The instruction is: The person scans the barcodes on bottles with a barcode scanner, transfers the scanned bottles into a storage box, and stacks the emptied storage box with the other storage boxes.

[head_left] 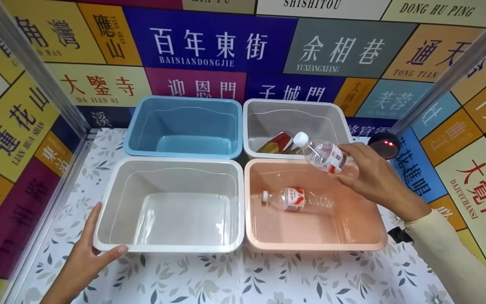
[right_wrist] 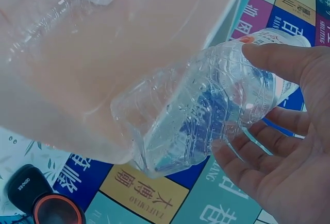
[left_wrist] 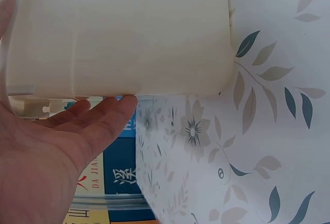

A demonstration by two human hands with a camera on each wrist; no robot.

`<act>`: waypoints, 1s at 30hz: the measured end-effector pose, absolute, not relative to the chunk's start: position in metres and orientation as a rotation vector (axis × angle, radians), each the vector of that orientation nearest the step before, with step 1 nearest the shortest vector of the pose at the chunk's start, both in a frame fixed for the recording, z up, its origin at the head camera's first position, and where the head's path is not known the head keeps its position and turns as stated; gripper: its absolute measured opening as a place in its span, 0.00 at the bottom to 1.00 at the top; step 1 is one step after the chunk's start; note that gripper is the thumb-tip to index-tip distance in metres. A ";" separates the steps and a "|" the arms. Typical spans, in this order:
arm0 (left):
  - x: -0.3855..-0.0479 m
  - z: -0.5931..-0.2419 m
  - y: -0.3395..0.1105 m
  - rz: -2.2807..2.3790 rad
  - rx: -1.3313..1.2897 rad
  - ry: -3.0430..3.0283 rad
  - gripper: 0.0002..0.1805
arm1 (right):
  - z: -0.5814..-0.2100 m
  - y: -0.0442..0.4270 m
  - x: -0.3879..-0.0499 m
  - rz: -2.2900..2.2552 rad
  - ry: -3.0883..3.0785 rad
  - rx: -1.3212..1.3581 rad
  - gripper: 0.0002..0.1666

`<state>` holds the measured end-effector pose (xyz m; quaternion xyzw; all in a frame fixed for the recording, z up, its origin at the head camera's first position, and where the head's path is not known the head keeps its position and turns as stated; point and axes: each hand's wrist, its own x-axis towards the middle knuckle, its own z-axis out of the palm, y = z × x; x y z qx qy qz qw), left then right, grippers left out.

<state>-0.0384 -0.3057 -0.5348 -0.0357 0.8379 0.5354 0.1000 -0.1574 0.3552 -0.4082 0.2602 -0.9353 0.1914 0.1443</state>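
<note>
In the head view, my right hand (head_left: 367, 175) grips a clear plastic bottle (head_left: 319, 153) with a white cap and a red-and-white label. The bottle is tilted above the back edge of the peach bin (head_left: 317, 246), its cap pointing toward the grey bin (head_left: 249, 126) behind. Another capped bottle (head_left: 295, 199) lies on its side inside the peach bin. My left hand (head_left: 82, 255) rests against the near left corner of the white bin (head_left: 169, 248), thumb and fingers spread. In the left wrist view, its extended fingers (left_wrist: 111, 116) touch that bin's outer wall.
A blue bin (head_left: 184, 155) stands at the back left. Inside the grey bin lie colourful flat items (head_left: 276, 143), partly hidden. The bins stand close together on a leaf-patterned tabletop (head_left: 209, 278). Behind is a wall of printed signs (head_left: 209, 42), with metal posts (head_left: 36, 63) at the sides.
</note>
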 end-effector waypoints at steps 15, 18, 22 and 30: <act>-0.037 -0.535 -0.305 1.586 -0.132 2.459 0.69 | -0.396 0.371 -0.156 0.528 -2.710 0.635 0.46; -0.037 -0.536 -0.305 1.581 -0.125 2.474 0.69 | -0.395 0.374 -0.156 0.511 -2.699 0.620 0.47; -0.038 -0.536 -0.305 1.597 -0.115 2.469 0.68 | -0.393 0.379 -0.155 0.506 -2.715 0.568 0.47; -0.037 -0.536 -0.305 1.613 -0.127 2.452 0.68 | -0.391 0.383 -0.155 0.549 -2.743 0.483 0.48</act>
